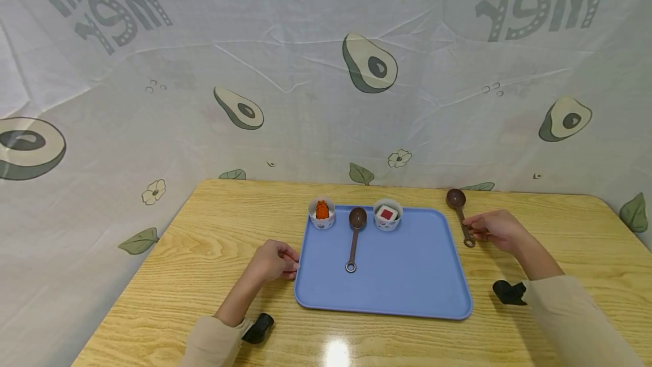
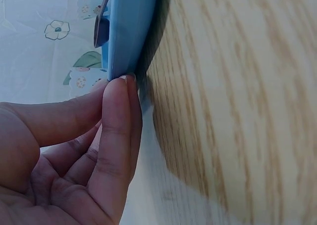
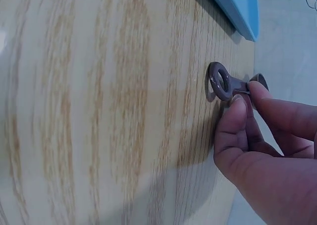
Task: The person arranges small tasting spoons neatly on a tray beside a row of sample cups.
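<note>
A blue tray [image 1: 407, 265] lies on the wooden table, and my left hand [image 1: 275, 260] pinches its left edge. In the left wrist view, thumb and fingertips meet at the tray's rim [image 2: 130, 31]. Off the tray's right side, my right hand [image 1: 496, 230] holds a brown measuring spoon [image 1: 456, 199] by its handle, between thumb and fingers. The ring end of this spoon [image 3: 218, 81] points toward the wearer. A second brown measuring spoon [image 1: 357, 218] lies on the tray, bowl away from the wearer.
At the tray's back edge stand two small paper cups. The left cup [image 1: 323, 223] holds an orange-topped piece, the right cup [image 1: 386, 226] a white piece with a red square. Behind the table [image 1: 244, 208] hangs a pale curtain [image 1: 305, 129] with avocado prints.
</note>
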Motion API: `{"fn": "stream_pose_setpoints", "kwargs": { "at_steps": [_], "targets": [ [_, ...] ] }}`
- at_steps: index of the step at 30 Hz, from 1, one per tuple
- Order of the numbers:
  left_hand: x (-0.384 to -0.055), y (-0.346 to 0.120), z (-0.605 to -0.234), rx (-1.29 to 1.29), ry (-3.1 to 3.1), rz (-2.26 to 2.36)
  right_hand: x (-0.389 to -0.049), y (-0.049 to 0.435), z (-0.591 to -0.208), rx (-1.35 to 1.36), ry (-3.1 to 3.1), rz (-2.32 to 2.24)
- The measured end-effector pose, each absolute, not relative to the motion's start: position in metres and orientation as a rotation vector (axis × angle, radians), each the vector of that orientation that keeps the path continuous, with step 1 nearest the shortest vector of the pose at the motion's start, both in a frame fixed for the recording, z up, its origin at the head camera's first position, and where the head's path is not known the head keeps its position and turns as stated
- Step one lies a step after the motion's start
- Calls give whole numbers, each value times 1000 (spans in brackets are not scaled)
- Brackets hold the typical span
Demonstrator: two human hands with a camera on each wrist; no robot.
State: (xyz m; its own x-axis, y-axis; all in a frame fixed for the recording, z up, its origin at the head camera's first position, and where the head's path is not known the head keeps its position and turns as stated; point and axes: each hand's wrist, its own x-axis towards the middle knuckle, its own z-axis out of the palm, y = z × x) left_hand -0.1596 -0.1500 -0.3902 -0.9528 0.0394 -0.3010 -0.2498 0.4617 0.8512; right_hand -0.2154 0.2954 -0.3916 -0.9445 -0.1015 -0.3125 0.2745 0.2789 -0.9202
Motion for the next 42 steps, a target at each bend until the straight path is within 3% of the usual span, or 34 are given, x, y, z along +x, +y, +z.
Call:
{"fn": "stream_pose_setpoints", "kwargs": {
  "at_steps": [42],
  "targets": [
    [-161,-151,-394,-166,2431,1503,-208,307,-376,42,2238,-1647]
  ]
}}
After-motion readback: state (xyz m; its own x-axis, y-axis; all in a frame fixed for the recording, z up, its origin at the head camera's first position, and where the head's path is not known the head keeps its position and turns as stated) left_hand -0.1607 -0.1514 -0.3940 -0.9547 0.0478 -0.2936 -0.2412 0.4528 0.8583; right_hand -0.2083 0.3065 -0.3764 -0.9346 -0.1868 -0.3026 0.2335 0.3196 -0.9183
